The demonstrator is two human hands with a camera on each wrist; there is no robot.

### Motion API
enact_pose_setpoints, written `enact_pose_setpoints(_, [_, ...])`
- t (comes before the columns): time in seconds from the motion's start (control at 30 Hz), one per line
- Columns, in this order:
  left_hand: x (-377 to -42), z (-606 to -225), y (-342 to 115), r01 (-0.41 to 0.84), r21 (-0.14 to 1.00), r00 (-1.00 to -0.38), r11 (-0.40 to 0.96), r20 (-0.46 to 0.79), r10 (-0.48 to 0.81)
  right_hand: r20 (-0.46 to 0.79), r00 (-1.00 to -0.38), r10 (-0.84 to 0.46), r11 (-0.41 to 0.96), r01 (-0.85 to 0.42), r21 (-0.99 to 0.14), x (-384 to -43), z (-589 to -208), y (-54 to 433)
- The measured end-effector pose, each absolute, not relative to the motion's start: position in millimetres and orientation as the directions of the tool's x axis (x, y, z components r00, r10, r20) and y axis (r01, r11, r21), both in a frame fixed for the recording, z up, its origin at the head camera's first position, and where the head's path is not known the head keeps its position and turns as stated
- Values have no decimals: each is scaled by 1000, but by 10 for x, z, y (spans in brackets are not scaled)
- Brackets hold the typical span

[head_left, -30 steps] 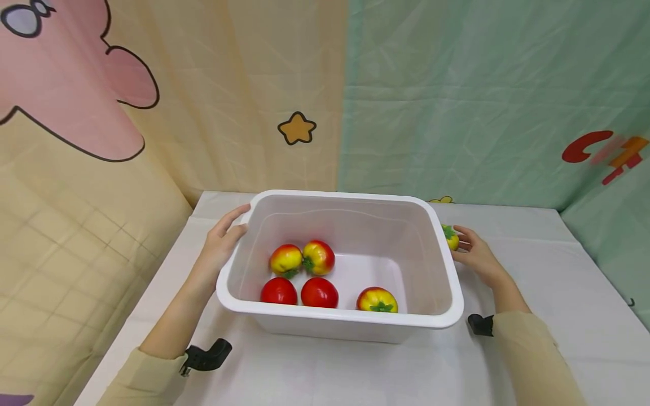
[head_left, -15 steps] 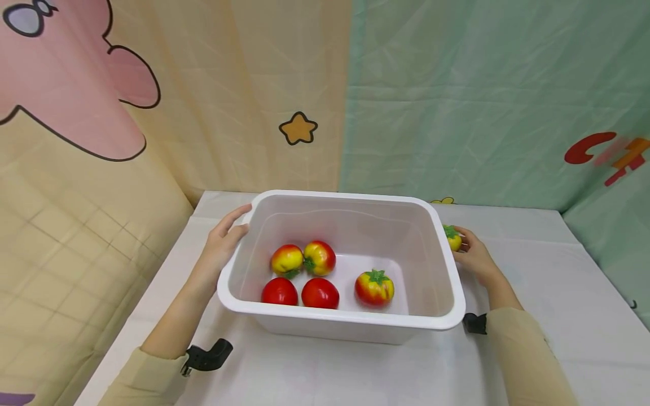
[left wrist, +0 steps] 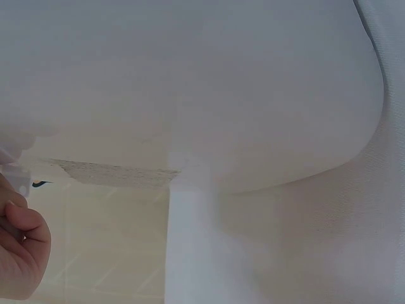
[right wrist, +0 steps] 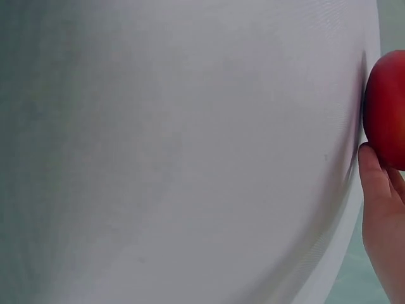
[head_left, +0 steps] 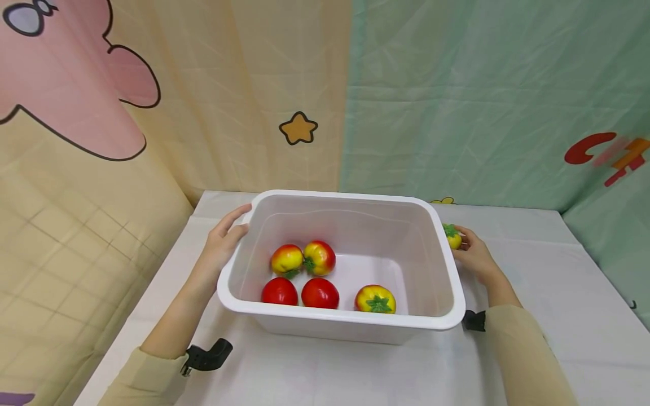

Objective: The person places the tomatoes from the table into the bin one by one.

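Observation:
A white plastic bin [head_left: 330, 318] stands on the table. My left hand [head_left: 222, 239] grips its left rim; in the left wrist view that hand [left wrist: 25, 253] shows curled fingers beside the bin wall [left wrist: 190, 95]. Outside the bin's right wall, my right hand [head_left: 474, 254] holds a yellow fruit with a green leafy top [head_left: 452, 235], partly hidden by the rim. Its red side [right wrist: 387, 111] shows in the right wrist view, fingers against it. Inside the bin, a similar fruit [head_left: 376, 299] lies at the front right, its leafy top facing me.
Two red-and-yellow fruits [head_left: 286, 260] lie at the left inside the bin, with two plain red fruits [head_left: 320, 293] in front of them. White cloth [head_left: 548, 270] covers the table. Printed curtains [head_left: 457, 101] hang behind it.
The front-right fruit in the bin has rocked: its leafy top faced forward, then up, and now forward again. My right hand and its fruit have barely shifted; the left hand stays on the rim.

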State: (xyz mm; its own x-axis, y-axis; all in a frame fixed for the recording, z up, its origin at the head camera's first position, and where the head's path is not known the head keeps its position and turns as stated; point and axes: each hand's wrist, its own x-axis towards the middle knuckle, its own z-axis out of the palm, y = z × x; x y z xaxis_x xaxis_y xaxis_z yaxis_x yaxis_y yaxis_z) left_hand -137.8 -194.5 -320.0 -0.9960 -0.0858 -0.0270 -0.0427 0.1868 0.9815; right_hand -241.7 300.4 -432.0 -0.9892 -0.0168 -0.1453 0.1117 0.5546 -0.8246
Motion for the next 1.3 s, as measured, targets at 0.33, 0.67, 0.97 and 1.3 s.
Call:
enact_pose_setpoints(0.33, [-1378,-3197,-1943,-47,981,-995,190,-30,-91,-140,-990,-20,563,105,-820,-2418,-4197,2992])
enact_pose_setpoints(0.67, [-1371,-3202,-1943,-48,985,-996,164,-35,-83,-89,-994,-65,541,40,-840,-2424,-4083,3020])
enact_pose_setpoints(0.97, [-1375,-3193,-1944,-47,984,-996,172,-33,-86,-93,-993,-73,555,37,-831,-2421,-3965,3027])
enact_pose_setpoints(1.3, [-1375,-3197,-1949,-49,984,-996,172,-35,-84,-69,-991,-111,582,-9,-813,-2437,-3746,3045])
